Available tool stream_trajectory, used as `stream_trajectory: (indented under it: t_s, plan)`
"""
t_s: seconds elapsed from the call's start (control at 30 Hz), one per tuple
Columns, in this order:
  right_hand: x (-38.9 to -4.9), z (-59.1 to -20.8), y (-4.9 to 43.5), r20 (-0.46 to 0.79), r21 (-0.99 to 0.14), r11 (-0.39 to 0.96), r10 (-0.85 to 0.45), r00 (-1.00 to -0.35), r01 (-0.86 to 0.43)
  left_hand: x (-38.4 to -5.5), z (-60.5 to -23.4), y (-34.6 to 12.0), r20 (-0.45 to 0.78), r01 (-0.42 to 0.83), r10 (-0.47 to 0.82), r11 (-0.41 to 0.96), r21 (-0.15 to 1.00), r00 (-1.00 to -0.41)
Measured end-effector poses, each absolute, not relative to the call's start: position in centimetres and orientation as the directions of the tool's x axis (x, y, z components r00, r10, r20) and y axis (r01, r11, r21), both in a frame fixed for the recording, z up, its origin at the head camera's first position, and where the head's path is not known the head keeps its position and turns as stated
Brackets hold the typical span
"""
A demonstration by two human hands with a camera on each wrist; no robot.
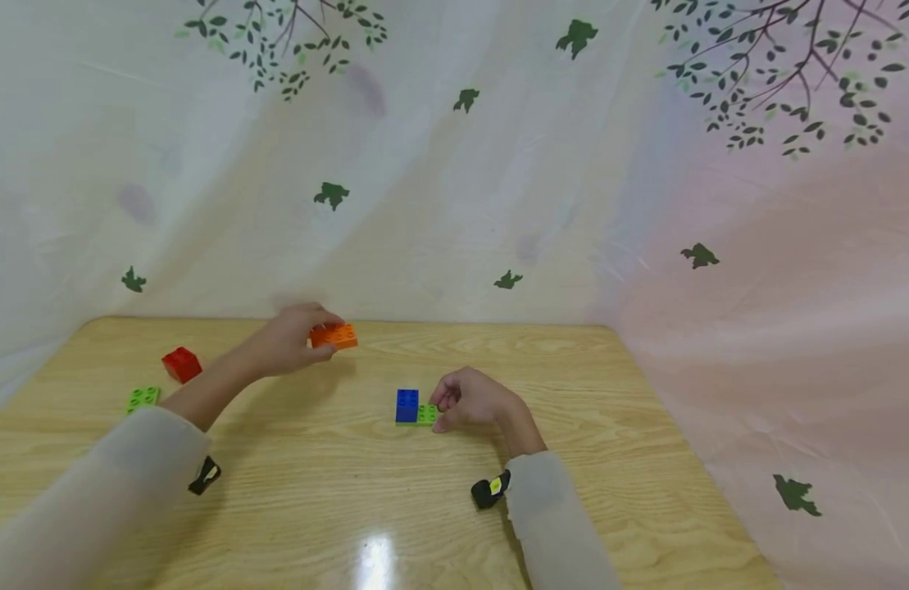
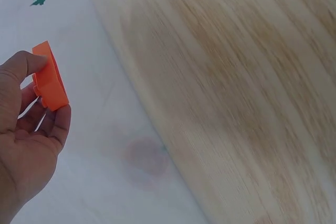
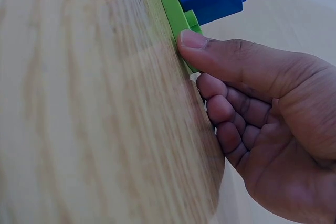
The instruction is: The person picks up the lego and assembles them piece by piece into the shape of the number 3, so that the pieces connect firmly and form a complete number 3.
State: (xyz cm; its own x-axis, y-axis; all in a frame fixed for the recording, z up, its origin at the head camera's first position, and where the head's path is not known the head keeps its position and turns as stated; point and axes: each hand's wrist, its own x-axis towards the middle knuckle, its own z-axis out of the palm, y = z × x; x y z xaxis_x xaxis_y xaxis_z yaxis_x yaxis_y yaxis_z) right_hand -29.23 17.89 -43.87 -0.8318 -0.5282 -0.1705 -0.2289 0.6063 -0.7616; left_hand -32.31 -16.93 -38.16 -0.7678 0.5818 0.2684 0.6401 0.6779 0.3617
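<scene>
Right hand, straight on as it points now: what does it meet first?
The right hand already touches the green plate; straight on, the blue brick on that plate's far end likely comes first, if height allows.

head: high, forward-down | 2 wrists: close, tilted | head, right share: blue brick

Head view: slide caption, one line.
Left hand holds an orange brick; right hand holds a green piece bearing a blue brick.
</scene>
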Motion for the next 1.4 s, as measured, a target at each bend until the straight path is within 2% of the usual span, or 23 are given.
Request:
stream_trajectory:
  t_s: [0.47,0.87,1.4]
  plan:
    - [-29.2,-43.8,17.9,-0.177,-0.764,0.605,-0.528,-0.831,-0.222,-30.1,-37.3,-12.2,0.26,0.695,0.654,0.593,0.408,-0.71]
    - [-29.2,-43.7,17.9,-0.176,-0.748,0.621,-0.525,-0.833,-0.233,-29.3,-38.3,-9.8,0.244,0.721,0.714,0.496,0.484,-0.656]
    - [-29.4,-43.9,18.0,-0.179,-0.744,0.624,-0.53,-0.829,-0.238,-28.5,-40.0,-7.8,0.223,0.714,0.729,0.476,0.514,-0.647]
